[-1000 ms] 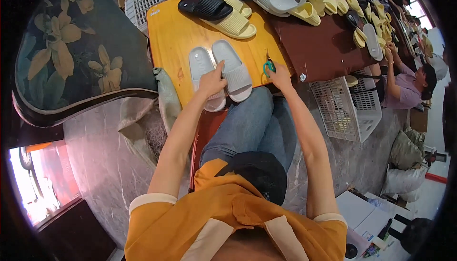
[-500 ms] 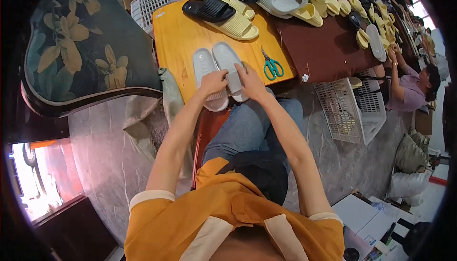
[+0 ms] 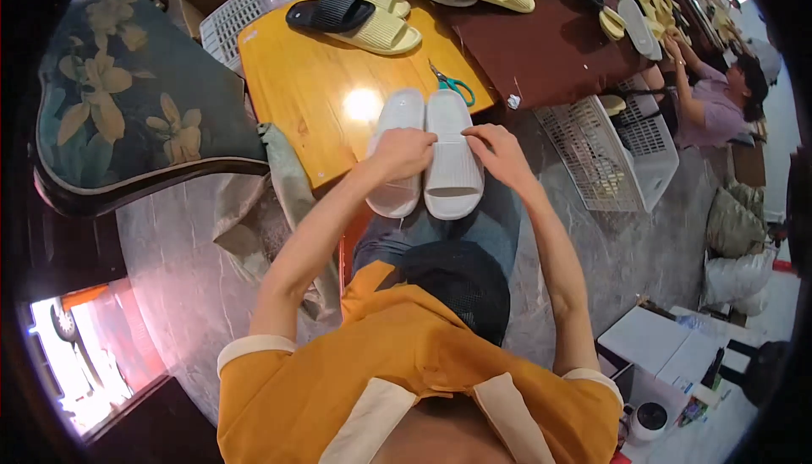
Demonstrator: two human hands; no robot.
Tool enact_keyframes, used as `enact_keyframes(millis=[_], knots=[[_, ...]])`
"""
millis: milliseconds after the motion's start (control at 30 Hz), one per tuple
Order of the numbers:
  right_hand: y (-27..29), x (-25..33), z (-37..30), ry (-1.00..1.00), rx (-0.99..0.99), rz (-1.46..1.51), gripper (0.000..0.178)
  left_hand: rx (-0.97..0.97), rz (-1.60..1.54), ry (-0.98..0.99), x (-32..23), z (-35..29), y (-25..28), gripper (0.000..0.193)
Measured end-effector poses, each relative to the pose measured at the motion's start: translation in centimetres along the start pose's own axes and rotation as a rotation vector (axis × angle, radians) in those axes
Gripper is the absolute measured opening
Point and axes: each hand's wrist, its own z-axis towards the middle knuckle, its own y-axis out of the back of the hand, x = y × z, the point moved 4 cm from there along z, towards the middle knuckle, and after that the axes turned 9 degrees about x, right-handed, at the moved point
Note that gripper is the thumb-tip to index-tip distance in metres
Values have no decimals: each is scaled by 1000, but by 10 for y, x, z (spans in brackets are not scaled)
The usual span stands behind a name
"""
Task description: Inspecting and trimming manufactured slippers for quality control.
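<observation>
Two white slide slippers lie side by side, partly over the front edge of the yellow wooden table and partly over my lap. My left hand (image 3: pixel 406 153) crosses the strap of the left slipper (image 3: pixel 394 198), its fingertips pinched at the inner edge of the right slipper's strap. At that strap's outer edge, my right hand (image 3: pixel 501 153) has thumb and forefinger closed on the right slipper (image 3: pixel 453 189). Beyond the right slipper's far end lie teal-handled scissors (image 3: pixel 454 85), partly hidden by it.
A black slipper (image 3: pixel 331 12) and pale yellow slippers (image 3: pixel 385 34) lie at the back of the yellow table (image 3: pixel 296 83). More slippers crowd the brown table (image 3: pixel 550 49). White crates (image 3: pixel 605 159) stand at right, near a co-worker (image 3: pixel 719 96). A flowered chair (image 3: pixel 127 100) is at left.
Both slippers have come nearer to me and rightward across the table edge, and now sit straighter. My hands moved with them, the right one now at the strap's outer edge. The view has shifted.
</observation>
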Motion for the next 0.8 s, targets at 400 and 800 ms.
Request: enact_keyframes(millis=[400,800], knots=[[-66,-52,67,32,66,-151,15,-45,126,-140,-31,26,-80,19],[-104,-57,87,124,24,-617,11,-60,114,-108,-37,28,-89,23]])
